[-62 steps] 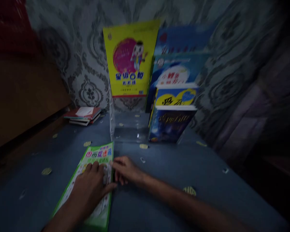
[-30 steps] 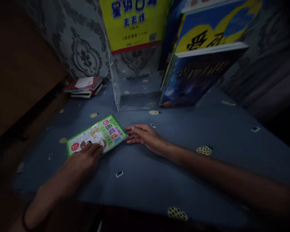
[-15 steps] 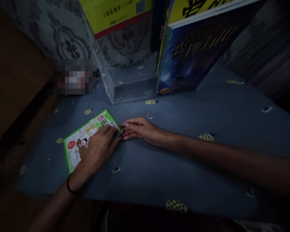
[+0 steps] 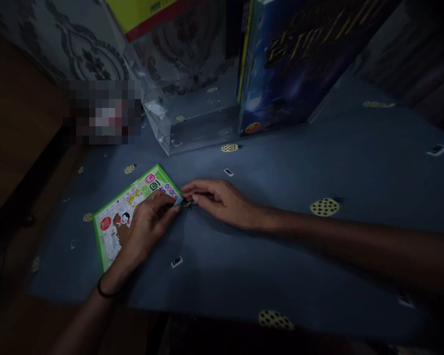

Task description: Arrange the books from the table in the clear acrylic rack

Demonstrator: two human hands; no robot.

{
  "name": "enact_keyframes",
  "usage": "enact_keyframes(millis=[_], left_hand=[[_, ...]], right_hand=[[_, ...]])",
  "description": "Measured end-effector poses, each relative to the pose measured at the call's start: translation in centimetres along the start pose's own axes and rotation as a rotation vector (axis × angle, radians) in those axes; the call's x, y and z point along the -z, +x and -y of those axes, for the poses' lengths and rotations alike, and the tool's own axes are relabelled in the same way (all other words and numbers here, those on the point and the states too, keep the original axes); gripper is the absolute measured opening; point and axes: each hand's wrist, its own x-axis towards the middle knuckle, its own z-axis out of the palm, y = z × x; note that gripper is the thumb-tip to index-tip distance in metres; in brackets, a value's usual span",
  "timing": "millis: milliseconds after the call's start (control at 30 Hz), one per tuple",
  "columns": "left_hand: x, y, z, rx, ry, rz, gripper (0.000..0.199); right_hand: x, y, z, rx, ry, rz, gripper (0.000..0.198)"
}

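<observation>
A thin green-bordered book [image 4: 113,224] with cartoon drawings on its cover lies at an angle on the table. My left hand [image 4: 150,222], with a black band at its wrist, rests across the cover. Its thumb and fingers pinch the book's near right corner, where a bit of light blue shows. My right hand [image 4: 224,202] lies just to the right, its fingers stretched toward the book's right edge and its thumb apart from them. The fingertips meet or nearly meet that edge; I cannot tell if they touch.
Behind the book, a clear plastic book stand [image 4: 203,135] holds a yellow-and-red book [image 4: 148,17] and dark blue books [image 4: 281,93]. A blurred-out object [image 4: 103,116] stands at the back left. A dark blue pineapple-print cloth [image 4: 281,261] covers the table.
My left fingers have closed into a pinch at the book's corner. My right thumb has spread from its fingers. The view has tilted slightly downward.
</observation>
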Motion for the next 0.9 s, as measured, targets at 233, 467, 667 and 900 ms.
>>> enact_keyframes(millis=[233, 467, 667, 900], left_hand=[[0.2, -0.2, -0.7, -0.055, 0.157, 0.039, 0.019], [0.1, -0.4, -0.9, -0.071, 0.233, 0.048, 0.023], [0.2, -0.5, -1.1, -0.092, 0.263, 0.056, 0.025], [-1.2, -1.8, -0.7, -0.207, 0.404, -0.053, 0.021]], right_hand=[[-0.1, 0.0, 0.0, -0.037, 0.002, -0.005, 0.025], [-0.1, -0.1, 0.1, -0.038, -0.03, -0.004, 0.026], [-0.2, -0.1, 0.2, -0.041, -0.038, -0.005, 0.027], [-0.2, -0.3, 0.2, 0.014, -0.079, -0.011, 0.027]])
